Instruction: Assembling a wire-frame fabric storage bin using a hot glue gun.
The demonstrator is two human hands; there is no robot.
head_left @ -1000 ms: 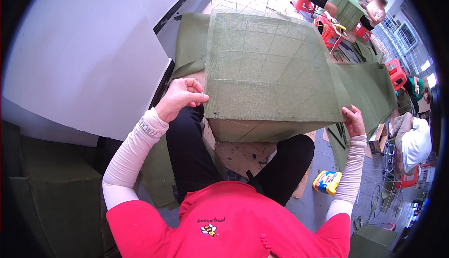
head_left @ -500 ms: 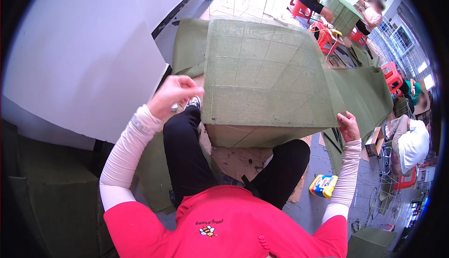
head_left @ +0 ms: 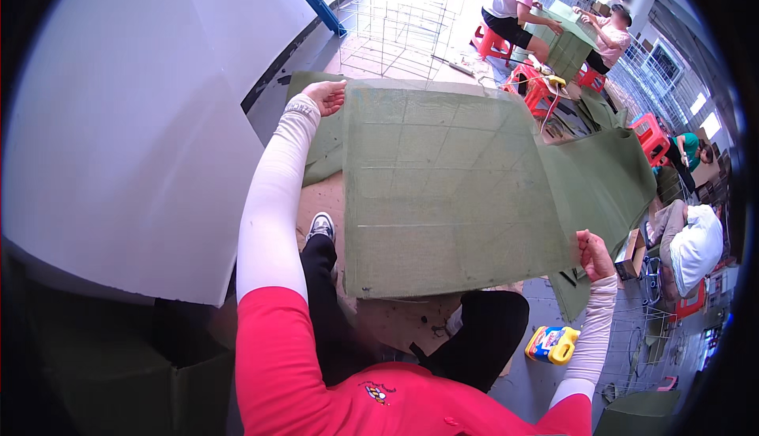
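In front of me, over my knees, is a box-like piece covered in green mesh fabric (head_left: 451,191), with wire grid lines showing through its top. My left arm is stretched forward, and my left hand (head_left: 326,96) is closed at the far left corner of the mesh, fingertips on its edge. At the near right corner my right hand (head_left: 594,256) has its fingers curled against the mesh edge, pinching it. A loose flap of green mesh (head_left: 605,171) spreads out to the right of the box. The box's near side is hidden under the top panel.
To the left stands a large white panel (head_left: 134,120), with dark green covered boxes (head_left: 103,349) below it. A yellow and blue jug (head_left: 551,344) stands on the floor by my right forearm. Red stools (head_left: 650,137), wire grids and several people are at the back and right.
My left hand has reached forward from the near left side to the far left corner. The mesh top now reaches nearer my body, and my right hand is slightly closer too.
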